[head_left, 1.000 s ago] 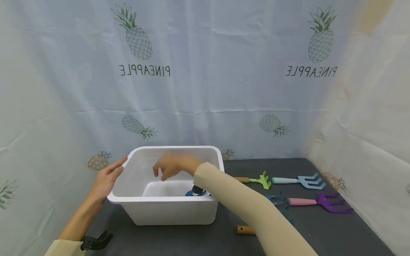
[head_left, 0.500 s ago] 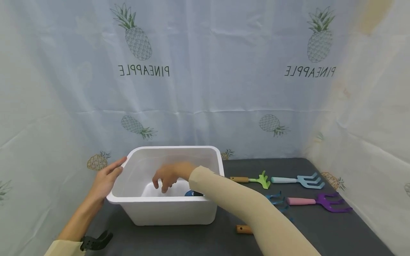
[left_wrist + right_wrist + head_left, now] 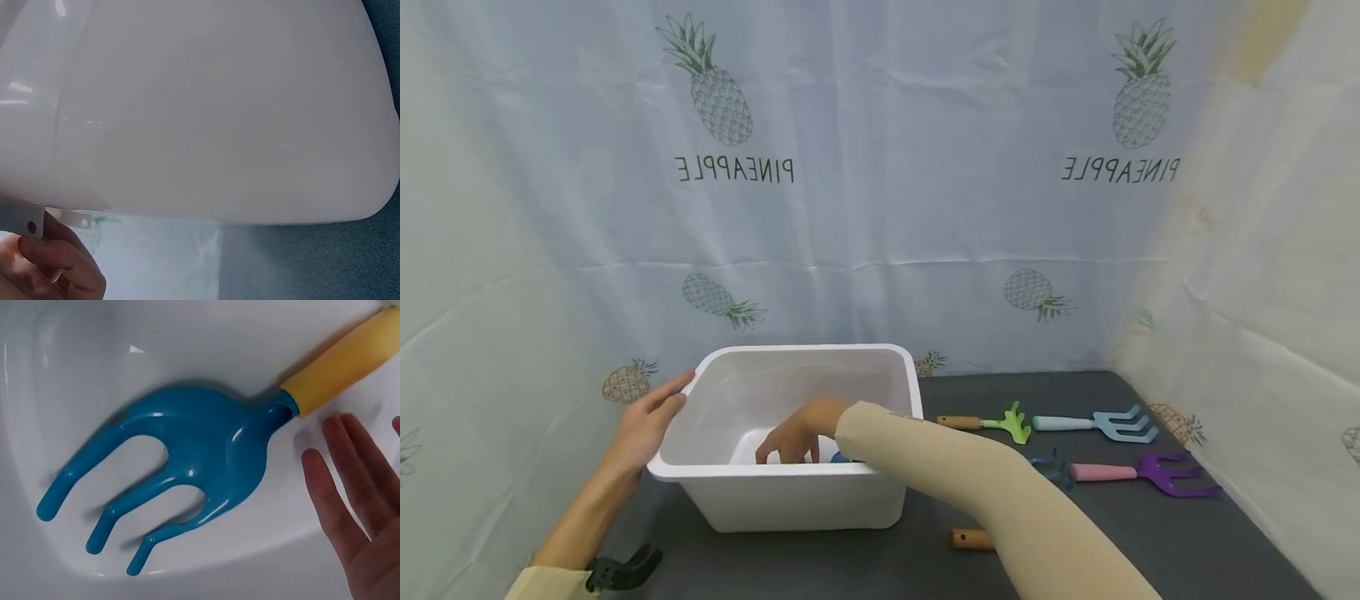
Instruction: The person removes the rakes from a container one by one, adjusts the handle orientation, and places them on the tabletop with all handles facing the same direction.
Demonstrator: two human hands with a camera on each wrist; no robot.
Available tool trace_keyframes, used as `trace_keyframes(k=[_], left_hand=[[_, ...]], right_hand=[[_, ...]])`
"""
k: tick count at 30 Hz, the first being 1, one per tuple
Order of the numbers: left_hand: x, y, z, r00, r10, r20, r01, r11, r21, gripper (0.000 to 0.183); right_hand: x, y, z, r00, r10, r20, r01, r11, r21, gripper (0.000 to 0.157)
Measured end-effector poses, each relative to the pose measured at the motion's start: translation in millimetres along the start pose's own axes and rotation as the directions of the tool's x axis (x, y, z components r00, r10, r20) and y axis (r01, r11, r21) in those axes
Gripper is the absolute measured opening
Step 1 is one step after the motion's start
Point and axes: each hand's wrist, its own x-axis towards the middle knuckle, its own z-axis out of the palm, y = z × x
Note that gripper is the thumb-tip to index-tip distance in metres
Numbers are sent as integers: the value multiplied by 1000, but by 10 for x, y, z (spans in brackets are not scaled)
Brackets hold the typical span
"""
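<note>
A white plastic tub (image 3: 805, 502) stands on the dark table. My left hand (image 3: 643, 429) grips its left rim, and the left wrist view shows curled fingers (image 3: 65, 256) at that rim. Inside the tub lies a hand fork (image 3: 200, 437) with three blue tines and a yellow handle (image 3: 340, 359). My right hand (image 3: 793, 435) is down in the tub; the right wrist view shows its fingers extended beside the handle, holding nothing. In the head view the tub's front wall and my forearm hide most of the fork.
To the right lie a green hand rake (image 3: 1015, 423), a light-blue fork (image 3: 1120, 425), a purple fork (image 3: 1165, 477) with a pink handle, and a blue-tined tool (image 3: 1051, 468). My right sleeve partly covers a wooden handle (image 3: 973, 540). A pineapple-print curtain (image 3: 880, 208) hangs behind.
My right hand has moved lower into the tub, towards the hand fork. The left hand has kept its grip on the rim.
</note>
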Motion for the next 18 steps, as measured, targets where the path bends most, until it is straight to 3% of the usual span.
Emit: trace_keyframes(k=[4, 9, 13, 18], left_hand=[[-7, -9, -3, 1000, 6, -2, -6, 1000, -5, 57], [-6, -20, -1, 1000, -1, 15, 1, 1000, -24, 57], [-13, -13, 0, 1000, 1, 30, 0, 999, -40, 58], [-13, -7, -1, 1000, 7, 30, -6, 999, -47, 58]], right_hand=[[-7, -24, 40, 999, 18, 34, -20, 998, 55, 47], [-39, -32, 51, 997, -20, 75, 10, 992, 124, 54], [-56, -45, 45, 996, -8, 88, -3, 992, 125, 50], [-71, -73, 41, 994, 62, 87, -69, 994, 81, 33]])
